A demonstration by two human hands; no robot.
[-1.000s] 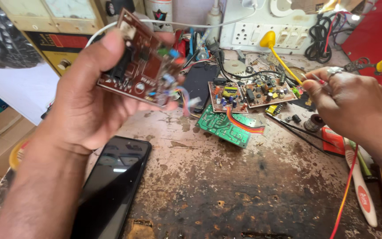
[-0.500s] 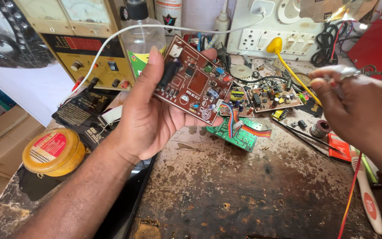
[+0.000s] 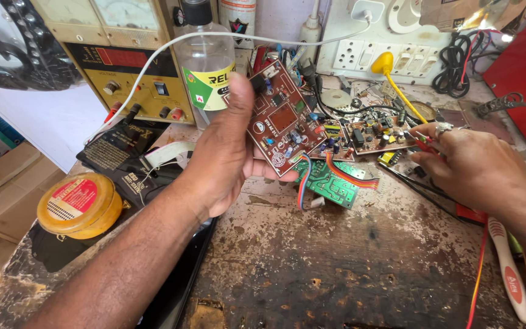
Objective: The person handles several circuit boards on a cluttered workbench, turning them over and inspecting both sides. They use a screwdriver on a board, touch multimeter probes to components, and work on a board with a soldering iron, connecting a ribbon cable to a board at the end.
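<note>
My left hand [image 3: 223,161] is raised over the bench and grips a reddish-brown circuit board [image 3: 282,119] by its left edge, component side facing me. A multicoloured ribbon cable [image 3: 343,175] hangs from it down to a green circuit board [image 3: 330,187] lying on the worn bench top [image 3: 360,262]. My right hand [image 3: 476,170] hovers at the right with its fingertips pinched on a thin red-tipped tool [image 3: 420,140]. That tool sits close to a second brown board [image 3: 369,134] full of components lying on the bench.
A clear bottle [image 3: 205,67] and a yellow bench power supply [image 3: 123,61] stand behind my left hand. A round yellow tin [image 3: 80,204] and a dark phone [image 3: 178,286] lie at left. A white socket panel [image 3: 391,52], a yellow plug [image 3: 383,62], tangled wires and a white toothbrush [image 3: 509,274] crowd the right.
My left hand has carried the board from the left to the middle of the view and tilted it. My right hand has sunk toward the boards on the bench.
</note>
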